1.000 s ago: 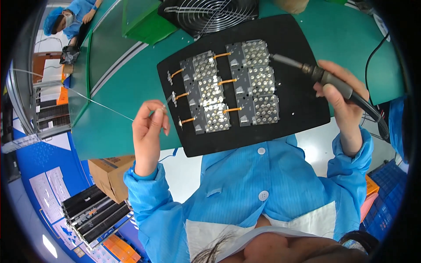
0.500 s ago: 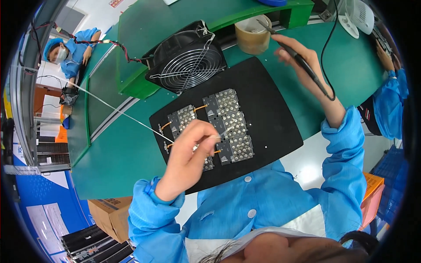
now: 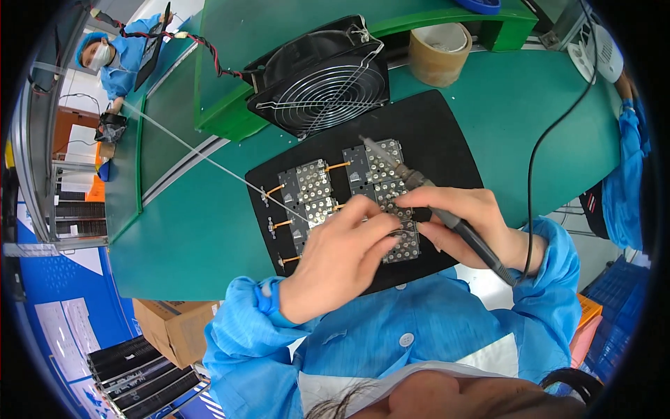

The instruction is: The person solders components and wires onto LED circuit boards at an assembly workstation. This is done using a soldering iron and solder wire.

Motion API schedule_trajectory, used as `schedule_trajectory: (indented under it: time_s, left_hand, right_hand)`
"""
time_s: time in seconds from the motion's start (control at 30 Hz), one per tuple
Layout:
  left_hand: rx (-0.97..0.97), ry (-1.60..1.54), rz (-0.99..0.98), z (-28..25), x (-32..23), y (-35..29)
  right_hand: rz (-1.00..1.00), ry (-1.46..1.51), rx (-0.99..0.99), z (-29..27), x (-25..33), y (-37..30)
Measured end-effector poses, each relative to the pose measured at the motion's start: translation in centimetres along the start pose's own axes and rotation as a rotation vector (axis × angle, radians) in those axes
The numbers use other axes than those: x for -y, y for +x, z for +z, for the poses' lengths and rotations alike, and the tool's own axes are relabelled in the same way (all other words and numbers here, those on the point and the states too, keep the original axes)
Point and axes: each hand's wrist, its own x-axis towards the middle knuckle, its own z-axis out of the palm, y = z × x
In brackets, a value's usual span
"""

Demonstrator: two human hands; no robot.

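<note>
My right hand (image 3: 474, 220) keeps a soldering iron (image 3: 460, 230) lying across it, its metal tip angled up and left above the circuit boards. The right thumb and index finger come close to the left fingertips over the right-hand boards. My left hand (image 3: 338, 255) is closed in a pinch, and a thin pale wire (image 3: 216, 164), which looks like solder wire, runs down to it from the upper left. What the fingertips touch is partly hidden. Beneath both hands lie two columns of small dark circuit boards (image 3: 314, 180) with silver round parts and orange ribbon tabs, on a black mat (image 3: 453, 150).
A black fan (image 3: 328, 91) with a wire guard stands behind the mat, beside a tape roll (image 3: 438, 59). The iron's black cable (image 3: 541, 153) loops along the right. A green shelf (image 3: 502, 31) spans the back. Co-workers sit at the far left and the right.
My right hand has come down and left from beside the tape roll to the boards, bringing the soldering iron. My left hand has shifted right. The view has moved slightly.
</note>
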Motion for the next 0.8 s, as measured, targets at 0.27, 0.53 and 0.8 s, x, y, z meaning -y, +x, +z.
schedule_trajectory:
  time_s: [0.27, 0.53, 0.8]
  left_hand:
    - [-0.221, 0.156, -0.300, -3.8, 2.5, -1.0]
    - [-0.472, 0.291, -0.037, -3.4, 5.3, -0.3]
    - [-0.473, 0.298, -0.027, -3.2, 6.1, 0.0]
  right_hand:
    - [-0.167, -0.061, -0.043, 1.4, -4.2, 2.3]
    - [-0.164, -0.259, -0.084, 0.1, -4.2, 3.7]
    - [-0.071, -0.222, -0.087, -0.1, -4.2, 3.9]
